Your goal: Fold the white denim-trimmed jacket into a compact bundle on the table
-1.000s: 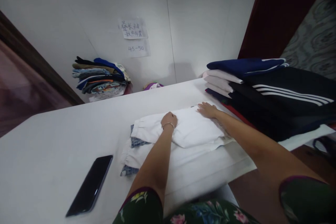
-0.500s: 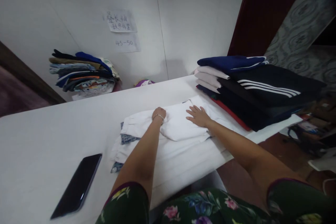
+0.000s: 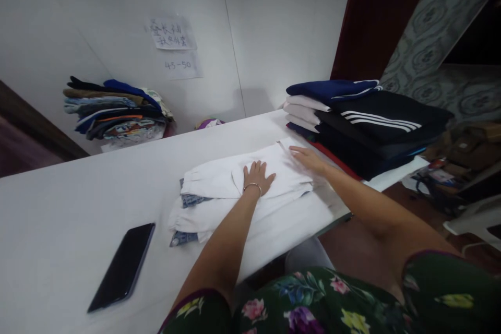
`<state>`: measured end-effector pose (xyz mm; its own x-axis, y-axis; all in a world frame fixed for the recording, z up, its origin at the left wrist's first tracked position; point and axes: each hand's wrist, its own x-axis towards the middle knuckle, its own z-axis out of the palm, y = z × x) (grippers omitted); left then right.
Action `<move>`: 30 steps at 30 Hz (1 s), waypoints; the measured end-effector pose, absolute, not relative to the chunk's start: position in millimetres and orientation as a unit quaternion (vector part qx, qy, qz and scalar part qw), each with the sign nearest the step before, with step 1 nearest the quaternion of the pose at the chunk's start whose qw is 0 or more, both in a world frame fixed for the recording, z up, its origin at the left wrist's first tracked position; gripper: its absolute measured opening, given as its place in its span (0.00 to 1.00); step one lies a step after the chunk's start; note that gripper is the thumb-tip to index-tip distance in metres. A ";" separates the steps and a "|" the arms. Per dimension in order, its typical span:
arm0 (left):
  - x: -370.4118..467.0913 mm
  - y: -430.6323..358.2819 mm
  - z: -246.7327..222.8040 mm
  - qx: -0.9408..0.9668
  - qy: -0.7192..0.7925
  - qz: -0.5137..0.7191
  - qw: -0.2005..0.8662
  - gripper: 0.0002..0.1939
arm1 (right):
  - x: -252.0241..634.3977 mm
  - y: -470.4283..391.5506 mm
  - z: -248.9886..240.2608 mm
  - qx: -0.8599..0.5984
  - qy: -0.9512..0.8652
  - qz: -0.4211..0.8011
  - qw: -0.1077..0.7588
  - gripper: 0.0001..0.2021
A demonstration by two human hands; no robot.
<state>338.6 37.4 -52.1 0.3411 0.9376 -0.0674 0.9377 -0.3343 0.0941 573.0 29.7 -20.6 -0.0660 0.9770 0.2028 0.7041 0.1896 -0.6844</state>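
Note:
A white garment (image 3: 211,178), folded, lies on top of more white cloth (image 3: 235,219), with blue denim edges (image 3: 191,200) showing at its left side. My left hand (image 3: 258,177), with a bracelet at the wrist, rests flat on the middle of the garment, fingers spread. At the garment's right end is my right hand (image 3: 309,159), slightly blurred, its fingers stretched out over the white fabric and holding nothing.
A black phone (image 3: 123,266) lies on the white table (image 3: 58,219) at the left. Folded dark clothes (image 3: 376,130) are stacked at the right. Another clothes pile (image 3: 117,109) stands beyond the table's far edge. Paper notes (image 3: 172,34) hang on the wall.
My left hand has opened from a closed shape and moved right onto the middle of the garment. My right hand has shifted to the garment's right end. The view has turned slightly.

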 end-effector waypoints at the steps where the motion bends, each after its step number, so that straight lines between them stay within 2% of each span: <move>1: 338.2 39.0 -52.2 0.818 0.573 -0.001 0.058 0.39 | 588.2 18.6 -19.7 -0.600 -0.669 0.211 0.384 0.27; 2: 338.3 40.2 -52.3 0.819 0.571 0.000 0.059 0.39 | 604.2 6.1 -20.8 -0.597 -0.643 0.210 0.431 0.26; 4: 339.2 41.4 -52.7 0.820 0.570 0.004 0.058 0.39 | 636.0 -21.6 -29.1 -0.606 -0.608 0.211 0.468 0.23; 11: 340.7 40.9 -52.9 0.820 0.570 0.018 0.052 0.39 | 690.3 -90.0 -73.1 -0.646 -0.584 0.222 0.438 0.23; 17: 339.6 40.3 -51.4 0.820 0.570 0.022 0.054 0.38 | 678.2 -86.4 -69.6 -0.639 -0.620 0.217 0.400 0.26; 23: 338.5 40.5 -53.5 0.818 0.572 0.028 0.048 0.37 | 661.7 -73.9 -64.6 -0.617 -0.652 0.143 0.417 0.17; 30: 338.5 41.4 -55.2 0.819 0.571 0.030 0.046 0.38 | 656.1 -59.2 -71.4 -0.693 -0.582 0.089 0.416 0.13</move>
